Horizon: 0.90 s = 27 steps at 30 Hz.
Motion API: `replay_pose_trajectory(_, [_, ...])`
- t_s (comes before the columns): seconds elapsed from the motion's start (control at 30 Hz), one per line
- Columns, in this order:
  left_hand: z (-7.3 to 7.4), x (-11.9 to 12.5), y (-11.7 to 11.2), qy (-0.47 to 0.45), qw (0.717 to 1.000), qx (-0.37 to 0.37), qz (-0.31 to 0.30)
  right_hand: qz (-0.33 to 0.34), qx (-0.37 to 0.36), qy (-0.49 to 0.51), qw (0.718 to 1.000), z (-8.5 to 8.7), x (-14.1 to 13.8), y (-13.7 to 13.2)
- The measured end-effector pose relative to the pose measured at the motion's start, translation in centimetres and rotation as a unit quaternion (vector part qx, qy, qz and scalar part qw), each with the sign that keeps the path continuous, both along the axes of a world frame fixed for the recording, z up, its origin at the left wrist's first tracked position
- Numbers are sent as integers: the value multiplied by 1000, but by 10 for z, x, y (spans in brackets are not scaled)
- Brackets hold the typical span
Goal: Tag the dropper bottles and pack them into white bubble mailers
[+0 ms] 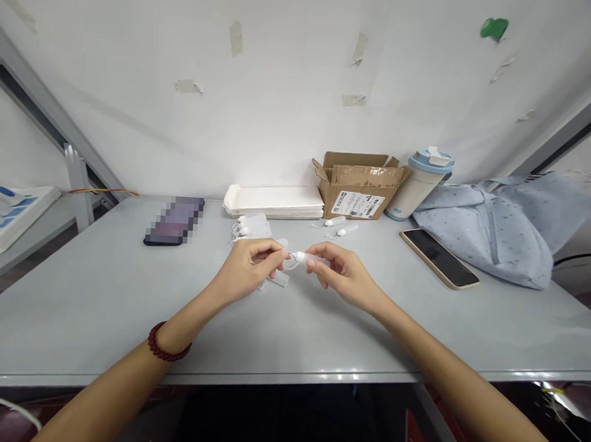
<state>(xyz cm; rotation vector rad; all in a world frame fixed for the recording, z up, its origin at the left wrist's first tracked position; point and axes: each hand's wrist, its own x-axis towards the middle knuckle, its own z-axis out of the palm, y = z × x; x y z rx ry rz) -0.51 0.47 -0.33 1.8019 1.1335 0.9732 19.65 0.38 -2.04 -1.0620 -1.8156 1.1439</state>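
Observation:
My left hand (pixel 250 266) and my right hand (pixel 342 272) meet over the middle of the grey table (pixel 95 302). Between their pinched fingertips I hold a small clear tube with a white cap (pixel 307 256) and a thin white string. My left hand also grips a clear plastic piece (pixel 278 280) under its fingers. A pile of similar small white pieces (pixel 249 227) lies just behind my left hand. Two more small tubes (pixel 340 226) lie farther back. A dark red bead bracelet (pixel 165 348) is on my left wrist.
A black phone (pixel 174 221) lies at the back left, a second phone (pixel 438 257) at the right. A stack of white trays (pixel 274 201), an open cardboard box (pixel 360 185), a lidded cup (pixel 421 182) and a light blue cloth bag (pixel 505 224) line the back.

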Motion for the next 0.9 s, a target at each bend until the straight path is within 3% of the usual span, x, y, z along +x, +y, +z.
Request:
replay_pose_trajectory(0.2, [3, -2, 2, -10, 1000, -21, 5, -13, 28, 1, 1000, -1, 4, 3])
replay_pose_trajectory(0.5, [-4, -1, 1, 12, 998, -61, -3, -10, 20, -5, 1000, -9, -1, 0])
replay_pose_trajectory(0.9, [-7, 2, 0, 7, 997, -82, -8, -22, 68, -36, 997, -16, -2, -2])
